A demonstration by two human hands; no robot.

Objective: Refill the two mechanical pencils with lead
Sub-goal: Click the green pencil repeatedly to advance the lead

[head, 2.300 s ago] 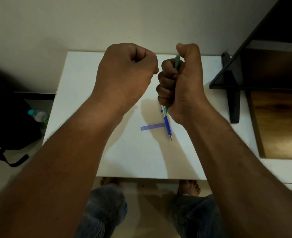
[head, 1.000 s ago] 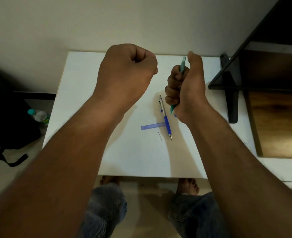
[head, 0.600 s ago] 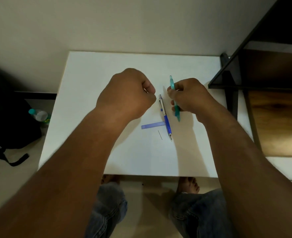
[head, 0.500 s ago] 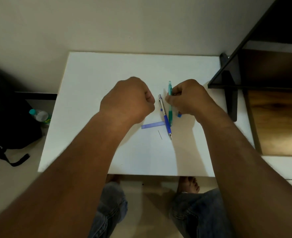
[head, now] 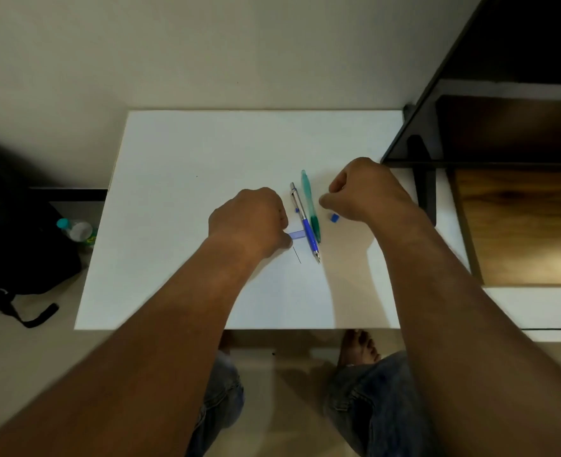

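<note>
Head view: left hand (head: 249, 222) curled at the lead case (head: 296, 234), grip unclear; right hand (head: 361, 189) curled, seemingly empty. Loose lead (head: 297, 255) could snap under it.

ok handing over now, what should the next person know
Left hand: fingers curled, at the end of the blue lead case; a grip cannot be confirmed.
Right hand: curled, holding nothing visible, beside the green pencil.
Both pencils lie side by side on the white table, blue pencil on the left. One loose lead lies near the case; a small blue cap lies by the right hand.
Done: cannot tell whether either is filled.
Left: probably load the loose lead, refit the cap.
</note>
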